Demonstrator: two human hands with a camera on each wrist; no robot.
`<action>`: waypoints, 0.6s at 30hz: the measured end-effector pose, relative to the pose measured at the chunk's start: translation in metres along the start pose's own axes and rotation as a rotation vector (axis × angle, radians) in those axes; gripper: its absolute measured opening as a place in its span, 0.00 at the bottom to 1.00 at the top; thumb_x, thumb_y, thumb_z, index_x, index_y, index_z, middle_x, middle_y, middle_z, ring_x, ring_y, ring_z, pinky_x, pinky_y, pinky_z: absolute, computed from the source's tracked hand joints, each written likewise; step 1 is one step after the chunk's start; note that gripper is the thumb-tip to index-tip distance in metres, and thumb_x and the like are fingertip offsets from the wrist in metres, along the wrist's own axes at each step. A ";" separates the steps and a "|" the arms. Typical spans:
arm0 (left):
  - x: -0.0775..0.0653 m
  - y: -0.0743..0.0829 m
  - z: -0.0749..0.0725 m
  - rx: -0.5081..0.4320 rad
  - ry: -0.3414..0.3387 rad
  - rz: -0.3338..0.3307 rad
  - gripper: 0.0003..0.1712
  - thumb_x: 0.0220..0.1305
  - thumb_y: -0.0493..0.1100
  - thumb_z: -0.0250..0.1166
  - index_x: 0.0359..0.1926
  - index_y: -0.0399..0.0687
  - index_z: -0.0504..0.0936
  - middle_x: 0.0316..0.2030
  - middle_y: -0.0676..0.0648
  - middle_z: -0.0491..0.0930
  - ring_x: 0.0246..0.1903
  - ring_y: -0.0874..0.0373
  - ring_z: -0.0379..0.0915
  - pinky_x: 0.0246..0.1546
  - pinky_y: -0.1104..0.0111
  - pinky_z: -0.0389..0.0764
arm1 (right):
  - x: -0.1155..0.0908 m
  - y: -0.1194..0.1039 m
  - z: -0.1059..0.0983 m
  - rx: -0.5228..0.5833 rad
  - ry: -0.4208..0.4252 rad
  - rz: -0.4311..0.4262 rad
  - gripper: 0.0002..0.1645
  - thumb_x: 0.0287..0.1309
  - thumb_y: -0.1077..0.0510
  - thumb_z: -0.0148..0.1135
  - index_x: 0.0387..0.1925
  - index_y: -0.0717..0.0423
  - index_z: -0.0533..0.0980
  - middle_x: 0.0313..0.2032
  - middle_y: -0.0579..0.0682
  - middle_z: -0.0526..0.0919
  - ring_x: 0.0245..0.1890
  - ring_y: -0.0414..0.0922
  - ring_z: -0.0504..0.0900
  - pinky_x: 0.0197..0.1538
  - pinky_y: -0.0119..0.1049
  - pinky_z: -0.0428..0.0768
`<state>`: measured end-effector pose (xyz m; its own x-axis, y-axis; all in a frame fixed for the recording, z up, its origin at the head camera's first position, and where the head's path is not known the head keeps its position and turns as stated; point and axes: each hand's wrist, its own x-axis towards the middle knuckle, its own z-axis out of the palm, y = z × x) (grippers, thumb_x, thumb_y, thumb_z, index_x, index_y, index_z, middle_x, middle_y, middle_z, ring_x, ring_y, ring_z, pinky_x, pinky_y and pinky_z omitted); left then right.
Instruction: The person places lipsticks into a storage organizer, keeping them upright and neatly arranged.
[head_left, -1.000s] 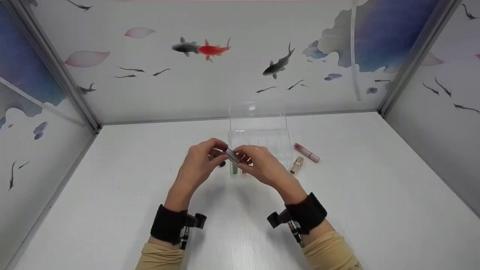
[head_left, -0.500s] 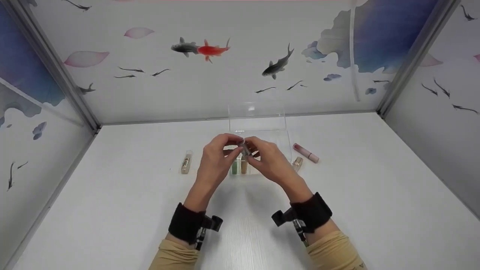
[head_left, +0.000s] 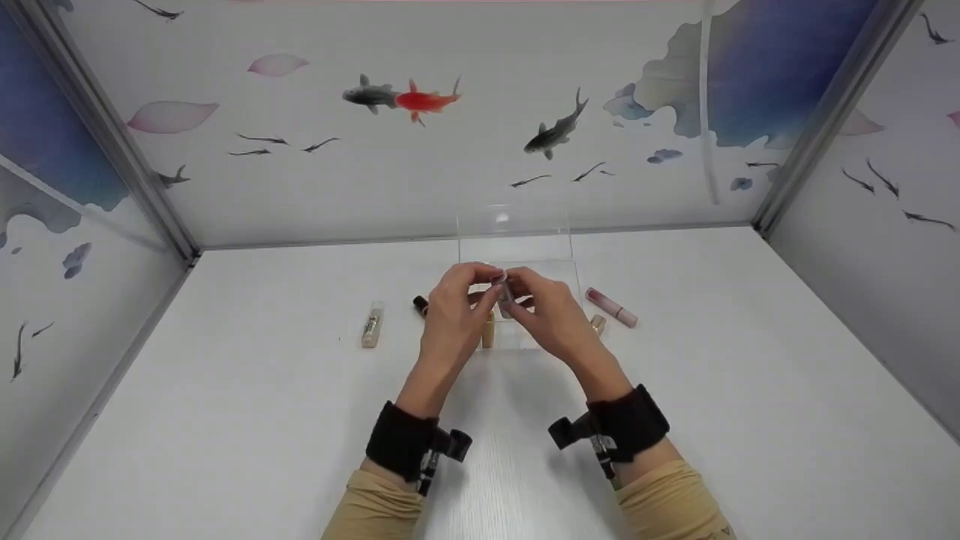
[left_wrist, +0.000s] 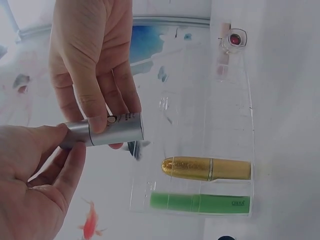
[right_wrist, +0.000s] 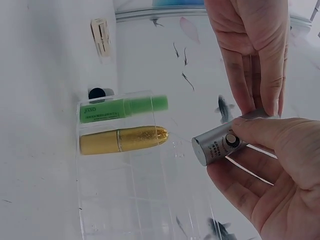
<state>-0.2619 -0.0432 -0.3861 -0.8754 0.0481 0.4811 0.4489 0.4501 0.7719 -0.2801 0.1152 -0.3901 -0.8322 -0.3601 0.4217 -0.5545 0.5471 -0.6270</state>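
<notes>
Both hands hold a silver lipstick tube (left_wrist: 107, 131) over a clear divided box (right_wrist: 130, 185). My left hand (head_left: 459, 311) pinches the plain end between thumb and fingers. The other end, printed with small dark lettering and a round emblem, is gripped by my right hand (head_left: 551, 311). The tube looks closed, with a thin seam around it in the left wrist view. In the box, a gold lipstick (right_wrist: 122, 140) and a green tube (right_wrist: 122, 108) lie side by side in separate slots. The left hand hides the green tube in the head view.
The box's clear lid (head_left: 514, 229) stands raised at the back. Right of the box lie a pink lip gloss tube (head_left: 611, 307) and a gold-capped lipstick (head_left: 598, 324). To its left are a clear and gold tube (head_left: 372, 326) and a black-ended item (head_left: 421, 305).
Both hands have shifted right with the silver tube, the left hand farther, and the tube has turned more upright in the head view. The clear and gold tube at left has come into sight.
</notes>
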 end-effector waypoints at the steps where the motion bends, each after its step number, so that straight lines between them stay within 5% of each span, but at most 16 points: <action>1: 0.000 0.000 0.002 0.003 0.004 -0.001 0.12 0.68 0.38 0.65 0.51 0.44 0.81 0.50 0.45 0.81 0.53 0.55 0.80 0.51 0.73 0.83 | 0.000 0.001 0.000 -0.004 0.006 0.004 0.19 0.65 0.64 0.63 0.57 0.57 0.75 0.47 0.56 0.88 0.49 0.49 0.87 0.51 0.44 0.86; 9: 0.003 -0.005 0.017 0.057 0.018 0.008 0.09 0.68 0.37 0.64 0.48 0.43 0.81 0.48 0.45 0.81 0.51 0.57 0.81 0.50 0.76 0.82 | 0.000 0.008 0.007 -0.045 0.034 0.040 0.18 0.65 0.65 0.63 0.56 0.57 0.75 0.47 0.57 0.88 0.49 0.50 0.87 0.52 0.43 0.86; 18: 0.003 -0.014 0.019 0.139 0.022 0.093 0.07 0.66 0.37 0.66 0.44 0.43 0.84 0.44 0.45 0.85 0.47 0.56 0.84 0.48 0.74 0.84 | 0.001 0.014 0.013 -0.065 0.061 0.048 0.16 0.62 0.68 0.64 0.51 0.64 0.76 0.47 0.60 0.83 0.49 0.53 0.85 0.50 0.42 0.86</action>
<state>-0.2738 -0.0326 -0.4032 -0.8262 0.0767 0.5582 0.4977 0.5637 0.6592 -0.2884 0.1131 -0.4067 -0.8550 -0.2863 0.4324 -0.5105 0.6116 -0.6044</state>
